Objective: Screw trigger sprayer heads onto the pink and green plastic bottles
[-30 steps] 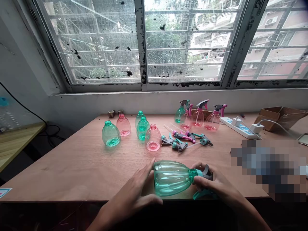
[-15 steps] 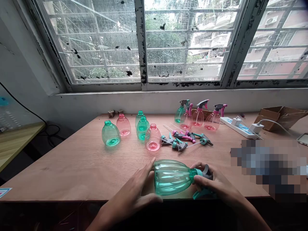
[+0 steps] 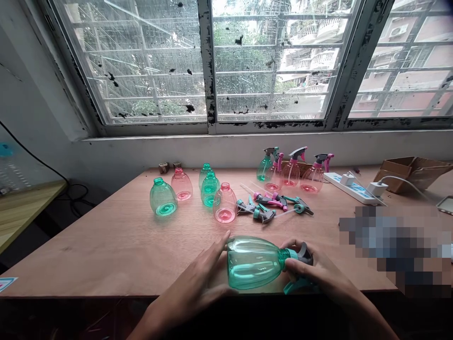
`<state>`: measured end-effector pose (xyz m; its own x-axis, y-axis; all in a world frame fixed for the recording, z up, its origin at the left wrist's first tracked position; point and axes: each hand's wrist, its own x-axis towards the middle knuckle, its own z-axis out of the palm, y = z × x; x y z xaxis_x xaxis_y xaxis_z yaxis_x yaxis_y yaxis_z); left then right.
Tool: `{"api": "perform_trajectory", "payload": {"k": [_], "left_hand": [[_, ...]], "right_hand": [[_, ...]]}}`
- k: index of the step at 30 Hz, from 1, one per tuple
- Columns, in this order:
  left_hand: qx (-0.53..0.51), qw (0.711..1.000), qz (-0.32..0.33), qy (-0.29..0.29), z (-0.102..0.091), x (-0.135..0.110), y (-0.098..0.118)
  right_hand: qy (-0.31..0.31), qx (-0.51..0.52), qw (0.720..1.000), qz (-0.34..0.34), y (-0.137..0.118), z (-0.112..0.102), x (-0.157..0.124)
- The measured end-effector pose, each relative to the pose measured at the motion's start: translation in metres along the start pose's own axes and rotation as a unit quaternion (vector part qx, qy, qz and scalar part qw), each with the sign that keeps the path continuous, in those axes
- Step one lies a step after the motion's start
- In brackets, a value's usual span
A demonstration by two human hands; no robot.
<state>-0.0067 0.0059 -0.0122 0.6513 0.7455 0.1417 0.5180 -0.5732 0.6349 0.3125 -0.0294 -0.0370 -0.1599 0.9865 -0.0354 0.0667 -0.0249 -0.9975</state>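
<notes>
Wooden tabletop (image 3: 116,245) bore a light, slippery green bottle (image 3: 253,262) on its side, left hand (image 3: 198,288) cupping its base at nine o'clock, right hand (image 3: 314,276) closed around the sprayer cap (image 3: 300,257), seemingly the surest hold.

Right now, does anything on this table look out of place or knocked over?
Nothing spilled or broken. The green bottle lies on its side only because both hands hold it, left hand on the body, right hand at the sprayer. Loose trigger heads lie in an untidy pile.

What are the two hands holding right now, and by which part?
A green spray bottle lying sideways: the left hand cups its base end, the right hand grips the spray head at its neck.
</notes>
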Motion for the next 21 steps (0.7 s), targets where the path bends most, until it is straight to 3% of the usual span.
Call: {"api": "perform_trajectory", "payload": {"k": [3, 10, 17, 21], "left_hand": [[-0.012, 1.0, 0.021, -0.003, 0.0003, 0.0005, -0.0012], [0.024, 0.999, -0.021, -0.004, -0.0007, 0.0003, 0.0034], [-0.024, 0.999, 0.034, -0.012, -0.0004, 0.0016, -0.0009], [-0.019, 1.0, -0.003, -0.016, -0.0014, 0.0016, 0.0021]], "right_hand": [[-0.003, 0.002, 1.0, -0.001, 0.0003, 0.0, 0.0005], [-0.007, 0.006, 1.0, -0.006, 0.0014, -0.0006, 0.0013], [-0.003, 0.002, 1.0, -0.004, -0.0019, 0.0004, -0.0017], [-0.005, 0.009, 1.0, -0.004, -0.0018, 0.0006, -0.002]]}}
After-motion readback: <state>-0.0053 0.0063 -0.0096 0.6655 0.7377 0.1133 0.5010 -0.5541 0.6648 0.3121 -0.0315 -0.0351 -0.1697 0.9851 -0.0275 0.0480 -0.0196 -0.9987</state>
